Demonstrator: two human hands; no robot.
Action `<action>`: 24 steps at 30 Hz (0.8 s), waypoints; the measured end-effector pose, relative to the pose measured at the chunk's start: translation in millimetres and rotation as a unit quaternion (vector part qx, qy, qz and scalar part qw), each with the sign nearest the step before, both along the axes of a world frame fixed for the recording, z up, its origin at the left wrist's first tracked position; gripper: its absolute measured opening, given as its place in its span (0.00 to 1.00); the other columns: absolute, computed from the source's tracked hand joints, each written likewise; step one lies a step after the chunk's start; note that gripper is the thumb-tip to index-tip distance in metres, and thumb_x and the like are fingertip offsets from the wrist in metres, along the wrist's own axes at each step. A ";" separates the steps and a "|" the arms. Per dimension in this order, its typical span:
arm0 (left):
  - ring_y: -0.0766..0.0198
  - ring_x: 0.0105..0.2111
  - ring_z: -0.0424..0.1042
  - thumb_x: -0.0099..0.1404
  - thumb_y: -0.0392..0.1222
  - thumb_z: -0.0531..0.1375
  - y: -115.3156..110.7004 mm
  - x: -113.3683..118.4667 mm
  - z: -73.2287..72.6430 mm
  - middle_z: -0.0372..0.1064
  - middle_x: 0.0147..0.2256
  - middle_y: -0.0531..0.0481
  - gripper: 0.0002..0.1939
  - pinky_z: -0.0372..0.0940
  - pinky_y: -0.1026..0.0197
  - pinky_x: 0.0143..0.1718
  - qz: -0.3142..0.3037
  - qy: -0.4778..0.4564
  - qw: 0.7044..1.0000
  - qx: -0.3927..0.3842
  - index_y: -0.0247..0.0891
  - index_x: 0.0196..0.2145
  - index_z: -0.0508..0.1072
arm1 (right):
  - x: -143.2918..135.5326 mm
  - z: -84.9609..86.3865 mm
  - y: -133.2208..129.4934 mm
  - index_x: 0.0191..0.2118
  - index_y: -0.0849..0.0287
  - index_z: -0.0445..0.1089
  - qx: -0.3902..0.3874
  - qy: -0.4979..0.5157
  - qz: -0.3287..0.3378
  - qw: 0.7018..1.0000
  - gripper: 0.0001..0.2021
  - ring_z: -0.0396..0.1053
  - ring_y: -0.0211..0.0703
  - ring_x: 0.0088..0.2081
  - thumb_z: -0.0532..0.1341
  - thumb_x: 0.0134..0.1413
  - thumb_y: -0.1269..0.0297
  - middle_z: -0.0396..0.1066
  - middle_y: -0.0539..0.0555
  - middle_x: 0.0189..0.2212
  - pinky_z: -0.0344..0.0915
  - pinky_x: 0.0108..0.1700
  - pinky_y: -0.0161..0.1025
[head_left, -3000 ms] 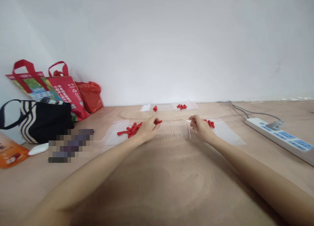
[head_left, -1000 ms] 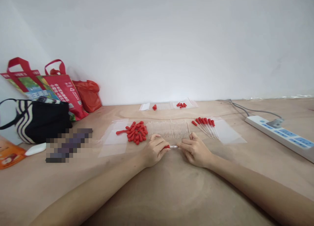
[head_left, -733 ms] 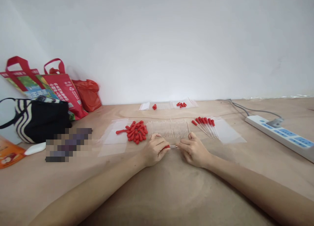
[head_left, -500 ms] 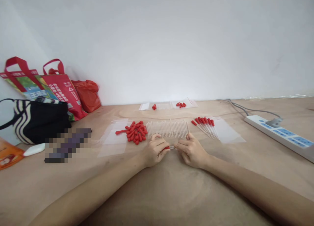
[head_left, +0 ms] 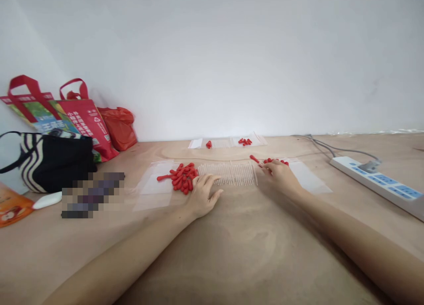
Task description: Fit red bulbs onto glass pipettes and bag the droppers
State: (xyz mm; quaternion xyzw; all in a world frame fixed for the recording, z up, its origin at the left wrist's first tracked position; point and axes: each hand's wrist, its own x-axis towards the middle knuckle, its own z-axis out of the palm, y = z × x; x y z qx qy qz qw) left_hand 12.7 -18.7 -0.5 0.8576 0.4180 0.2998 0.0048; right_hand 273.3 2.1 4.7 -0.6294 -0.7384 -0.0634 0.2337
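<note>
My right hand [head_left: 276, 174] pinches a glass dropper by its tube; its red rubber bulb [head_left: 254, 158] points up and left. That hand is over a group of red-capped droppers [head_left: 281, 162] on a clear plastic bag, hiding most of them. My left hand [head_left: 204, 196] is open with its fingers spread and nothing visibly held. It lies between a heap of red rubber bulbs [head_left: 181, 177] on its left and a row of thin clear glass tubes [head_left: 235, 173] on its right. Its fingertips cover the near left end of the row.
Farther back lie small plastic bags with a few red bulbs [head_left: 245, 142]. A power strip [head_left: 380, 179] with a grey plug stands at the right. Along the left are shopping bags [head_left: 88, 123], a black striped bag [head_left: 58, 163], a white object [head_left: 47, 200] and a blurred-out item.
My hands have moved apart. The right has carried the dropper up and right to the capped group; the left has let go, opened and shifted slightly left.
</note>
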 end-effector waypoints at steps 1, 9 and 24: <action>0.57 0.41 0.63 0.58 0.39 0.54 0.4 -0.2 0.0 0.64 0.40 0.47 0.13 0.50 0.53 0.45 0.003 0.006 1.000 -0.006 0.38 0.43 0.62 | 6.0 0.5 4.3 0.33 0.61 0.69 -0.024 0.009 -0.041 0.999 0.13 0.64 0.41 0.33 0.48 0.53 0.66 0.68 0.57 0.33 0.53 0.30 0.34; 0.58 0.41 0.63 0.58 0.37 0.54 0.3 0.9 0.3 0.63 0.39 0.48 0.10 0.48 0.52 0.46 0.002 0.016 0.999 -0.034 0.38 0.39 0.65 | 11.1 3.3 4.1 0.39 0.60 0.68 -0.162 -0.041 -0.176 0.970 0.15 0.66 0.51 0.38 0.47 0.52 0.62 0.68 0.60 0.38 0.58 0.32 0.40; 0.57 0.39 0.62 0.57 0.41 0.55 0.2 1.8 -1.1 0.64 0.36 0.49 0.09 0.48 0.52 0.42 0.087 0.041 0.995 0.016 0.40 0.36 0.67 | -4.7 6.3 9.2 0.39 0.60 0.65 -0.138 0.001 -0.189 0.972 0.16 0.65 0.51 0.40 0.47 0.52 0.56 0.69 0.58 0.36 0.57 0.39 0.44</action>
